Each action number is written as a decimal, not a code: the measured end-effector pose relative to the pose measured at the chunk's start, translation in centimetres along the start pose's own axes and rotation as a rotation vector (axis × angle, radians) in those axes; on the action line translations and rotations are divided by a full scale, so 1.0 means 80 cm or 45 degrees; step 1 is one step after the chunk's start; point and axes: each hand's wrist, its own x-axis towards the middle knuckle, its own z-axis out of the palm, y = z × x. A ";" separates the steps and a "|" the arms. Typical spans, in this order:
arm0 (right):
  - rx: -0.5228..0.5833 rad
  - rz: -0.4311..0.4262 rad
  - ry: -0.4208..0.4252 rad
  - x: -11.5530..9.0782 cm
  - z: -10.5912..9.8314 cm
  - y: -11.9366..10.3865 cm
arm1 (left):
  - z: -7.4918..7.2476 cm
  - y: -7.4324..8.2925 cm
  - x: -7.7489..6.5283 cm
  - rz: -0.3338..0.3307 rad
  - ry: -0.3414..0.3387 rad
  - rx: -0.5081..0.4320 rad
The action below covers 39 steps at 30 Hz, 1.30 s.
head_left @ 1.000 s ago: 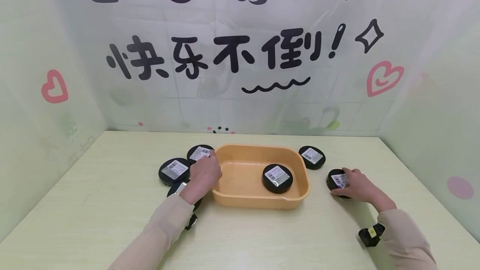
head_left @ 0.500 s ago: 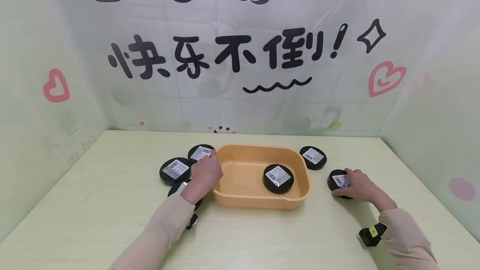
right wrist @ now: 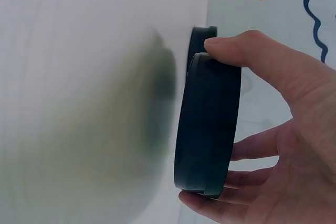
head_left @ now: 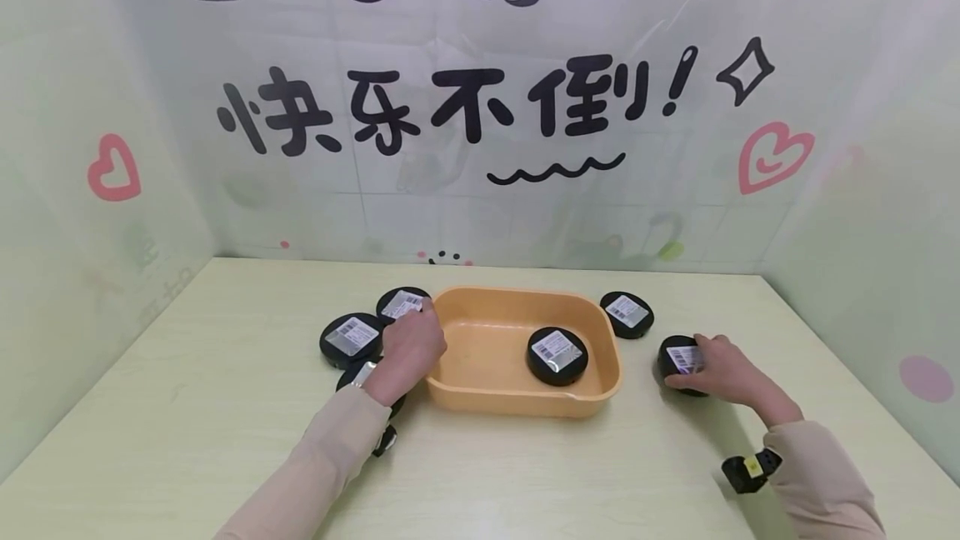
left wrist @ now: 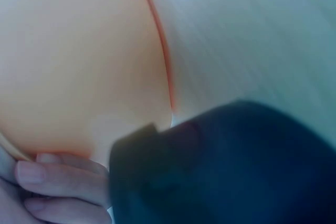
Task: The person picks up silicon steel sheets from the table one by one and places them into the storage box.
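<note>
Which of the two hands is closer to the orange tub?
The left hand: it grips the orange tub at its left edge. The right hand is apart from it, off beyond the tub's right side, holding a round black case.

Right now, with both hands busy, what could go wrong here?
The right hand holds a black disc by its edge, so it might slip. If carried over the orange basin and lowered, it could knock the disc lying inside. The left hand, at the basin's left rim, might tip or drag the basin if it pulls.
</note>
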 end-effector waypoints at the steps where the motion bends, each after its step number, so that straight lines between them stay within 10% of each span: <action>1: 0.001 -0.008 0.006 0.000 -0.003 -0.002 | 0.000 0.000 0.000 0.001 0.001 0.000; 39: 0.113 -0.250 0.108 0.012 -0.038 -0.126 | 0.003 -0.001 0.001 0.016 0.019 -0.022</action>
